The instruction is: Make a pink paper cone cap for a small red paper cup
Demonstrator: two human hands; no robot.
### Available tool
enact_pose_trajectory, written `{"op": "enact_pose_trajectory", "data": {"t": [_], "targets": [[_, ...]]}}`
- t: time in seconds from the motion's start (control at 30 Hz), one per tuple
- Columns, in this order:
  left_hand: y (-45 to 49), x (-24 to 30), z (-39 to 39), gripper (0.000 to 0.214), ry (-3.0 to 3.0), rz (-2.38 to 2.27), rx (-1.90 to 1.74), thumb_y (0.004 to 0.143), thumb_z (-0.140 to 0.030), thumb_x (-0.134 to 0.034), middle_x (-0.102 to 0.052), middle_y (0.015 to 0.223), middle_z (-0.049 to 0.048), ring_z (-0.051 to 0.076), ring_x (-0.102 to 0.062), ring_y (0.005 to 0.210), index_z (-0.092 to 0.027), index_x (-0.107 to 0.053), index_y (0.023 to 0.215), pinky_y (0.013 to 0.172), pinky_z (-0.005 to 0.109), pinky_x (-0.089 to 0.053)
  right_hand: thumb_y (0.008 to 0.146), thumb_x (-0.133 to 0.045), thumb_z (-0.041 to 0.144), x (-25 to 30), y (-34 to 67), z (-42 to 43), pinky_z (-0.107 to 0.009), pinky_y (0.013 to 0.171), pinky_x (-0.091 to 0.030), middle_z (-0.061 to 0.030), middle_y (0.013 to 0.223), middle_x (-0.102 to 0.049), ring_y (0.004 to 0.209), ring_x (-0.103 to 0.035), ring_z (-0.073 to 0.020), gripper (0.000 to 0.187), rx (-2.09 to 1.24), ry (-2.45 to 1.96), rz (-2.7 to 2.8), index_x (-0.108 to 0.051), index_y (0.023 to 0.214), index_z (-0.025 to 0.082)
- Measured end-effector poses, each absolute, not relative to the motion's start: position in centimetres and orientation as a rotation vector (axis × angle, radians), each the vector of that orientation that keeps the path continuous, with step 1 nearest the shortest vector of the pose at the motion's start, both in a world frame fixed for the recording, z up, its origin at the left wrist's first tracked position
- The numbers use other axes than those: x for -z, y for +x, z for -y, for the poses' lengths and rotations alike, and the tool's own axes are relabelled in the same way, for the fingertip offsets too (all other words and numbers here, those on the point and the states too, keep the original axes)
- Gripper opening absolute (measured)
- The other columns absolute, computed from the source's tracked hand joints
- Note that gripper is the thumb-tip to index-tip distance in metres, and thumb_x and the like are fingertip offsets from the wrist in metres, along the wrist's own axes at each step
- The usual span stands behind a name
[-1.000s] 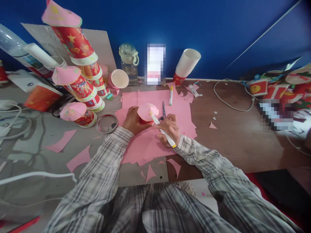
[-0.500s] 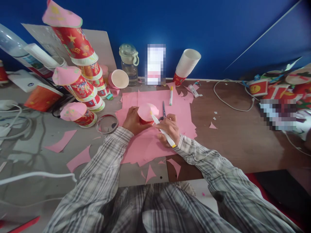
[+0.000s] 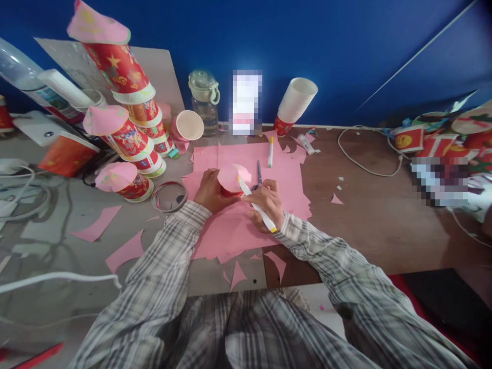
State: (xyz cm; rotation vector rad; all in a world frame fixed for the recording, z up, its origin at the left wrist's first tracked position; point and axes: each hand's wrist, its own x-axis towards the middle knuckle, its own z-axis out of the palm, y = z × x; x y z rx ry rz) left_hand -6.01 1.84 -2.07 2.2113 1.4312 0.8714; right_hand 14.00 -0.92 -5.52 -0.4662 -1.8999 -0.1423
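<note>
My left hand [image 3: 210, 192] is wrapped around a red paper cup [image 3: 229, 193] topped with a pink paper cone [image 3: 232, 177]. In my right hand [image 3: 269, 204] is a white marker [image 3: 264, 217] with a yellow end, its tip touching the cone near its middle. Both hands are over a spread of pink paper sheets [image 3: 223, 233]. Scissors [image 3: 259, 174] lie just beyond my right hand, partly hidden by it. A second marker [image 3: 270, 152], white with a yellow end, rests on the paper behind them.
Stacked red cups with pink cones [image 3: 128, 133] stand at the left, near a roll of tape [image 3: 169, 197]. A water bottle [image 3: 204, 102], a blurred-out upright screen [image 3: 246, 102] and a stack of paper cups [image 3: 295, 102] line the wall. A glue stick [image 3: 306, 144] lies right of the paper.
The white marker's rear end has shifted very slightly in my right hand. Otherwise both hands and the cup stay in place.
</note>
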Motion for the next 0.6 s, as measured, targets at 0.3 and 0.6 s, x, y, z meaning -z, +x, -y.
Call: {"op": "enact_pose_trajectory", "data": {"t": [0.3, 0.6], "targets": [[-6.0, 2.1, -1.8, 0.067, 2.215, -1.437, -0.886, 0.052, -0.046, -0.071, -0.052, 0.103, 0.008, 0.028, -0.04, 0.106, -0.019, -0.046, 0.108, 0.095, 0.046, -0.035, 0.121, -0.06, 0.047, 7.3, 14.8, 0.7, -0.044, 0.089, -0.043, 0.0042, 0.083, -0.074, 0.066, -0.062, -0.0169, 0.037, 0.082, -0.516, 1.961, -0.081, 0.143, 0.025], [-6.0, 2.1, -1.8, 0.072, 2.181, -1.449, -0.883, 0.049, -0.046, -0.073, -0.053, 0.103, 0.0085, 0.03, -0.039, 0.109, -0.019, -0.045, 0.11, 0.094, 0.047, -0.037, 0.123, -0.056, 0.047, 6.3, 14.5, 0.6, -0.045, 0.086, -0.042, 0.0033, 0.086, -0.079, 0.059, -0.06, -0.0166, 0.038, 0.052, -0.445, 1.855, -0.078, 0.144, 0.024]]}}
